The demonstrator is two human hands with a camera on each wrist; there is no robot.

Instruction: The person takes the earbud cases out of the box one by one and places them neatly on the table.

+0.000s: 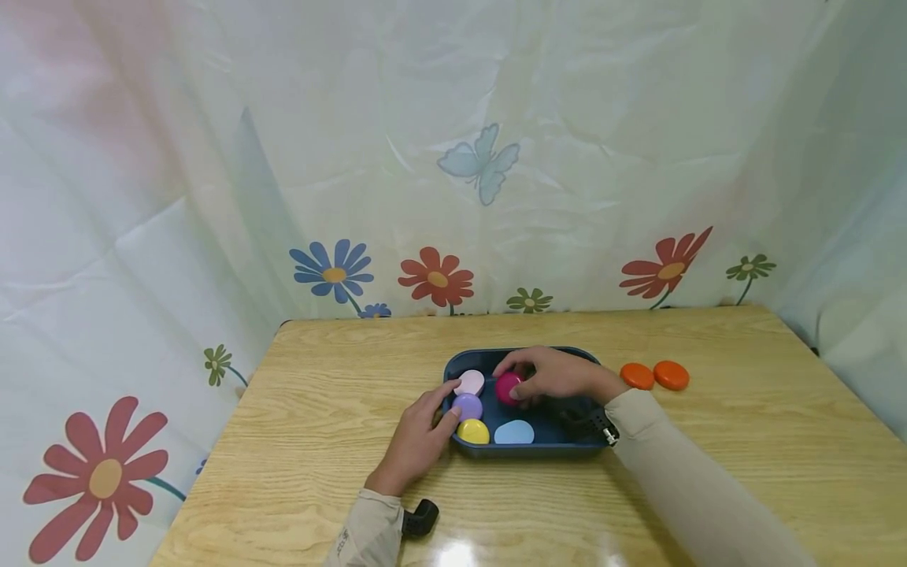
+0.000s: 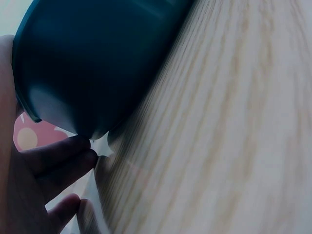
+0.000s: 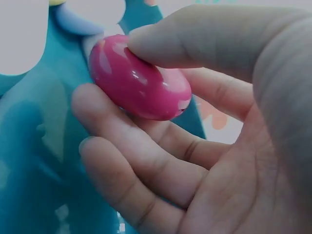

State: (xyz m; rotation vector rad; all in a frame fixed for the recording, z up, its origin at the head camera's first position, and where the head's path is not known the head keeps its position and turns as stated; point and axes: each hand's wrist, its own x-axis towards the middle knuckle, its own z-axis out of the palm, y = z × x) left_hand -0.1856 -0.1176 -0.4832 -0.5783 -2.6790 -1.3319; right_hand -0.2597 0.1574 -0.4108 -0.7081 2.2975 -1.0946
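Observation:
A dark blue tray (image 1: 527, 451) with rounded corners sits on the wooden table. My left hand (image 1: 416, 442) holds its left side, thumb over the rim; in the left wrist view, several fingertips (image 2: 80, 144) are against the tray's outer wall. Above the tray's middle, my right hand (image 1: 563, 372) pinches a glossy magenta round piece (image 1: 508, 389) between thumb and fingers. Along the left inside lie a pale pink disc (image 1: 470, 383), a purple disc (image 1: 467, 407) and a yellow disc (image 1: 473, 431). A light blue disc (image 1: 514, 432) lies at the near side. My right hand hides the tray's right part.
Two orange discs (image 1: 637, 376) lie side by side on the table (image 1: 319, 409), to the right of the tray. A flower-printed curtain (image 1: 567, 157) hangs behind the table's far edge. Both wrists carry black devices (image 1: 421, 520).

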